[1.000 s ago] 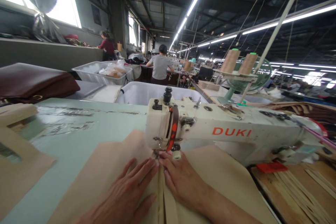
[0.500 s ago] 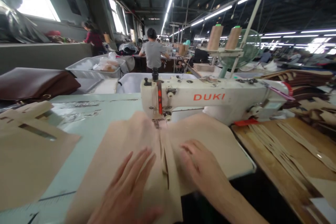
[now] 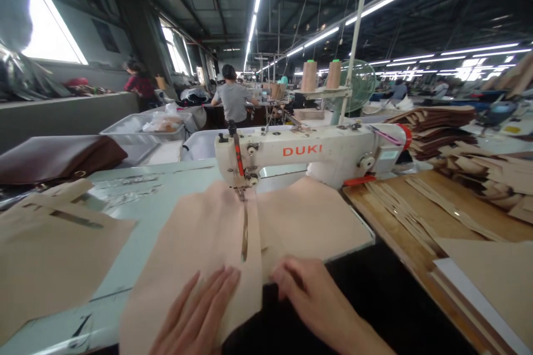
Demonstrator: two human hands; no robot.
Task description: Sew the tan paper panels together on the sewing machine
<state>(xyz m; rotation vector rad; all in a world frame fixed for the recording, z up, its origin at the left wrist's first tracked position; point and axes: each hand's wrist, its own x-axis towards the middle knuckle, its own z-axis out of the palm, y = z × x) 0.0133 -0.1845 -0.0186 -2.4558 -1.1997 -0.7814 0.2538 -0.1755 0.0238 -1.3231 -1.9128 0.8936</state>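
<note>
On the green table [image 3: 187, 172], a beige sheet [image 3: 187, 244] lies under the sewing machine [image 3: 287, 155], left hand [image 3: 202, 310] flat on it, unclenched, right hand [image 3: 318, 299] curled by its edge, pinch unclear.

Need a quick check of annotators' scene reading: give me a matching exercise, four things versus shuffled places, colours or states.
1. Left hand
2. Right hand
3. Sewing machine
4. Thread cones

A. Green-topped, on a stand
B. Fingers bent, at the near edge of the beige material
C. White, with red lettering
D. Fingers outstretched, over the beige material

Pairs: 1-D, 2-B, 3-C, 4-A.
</note>
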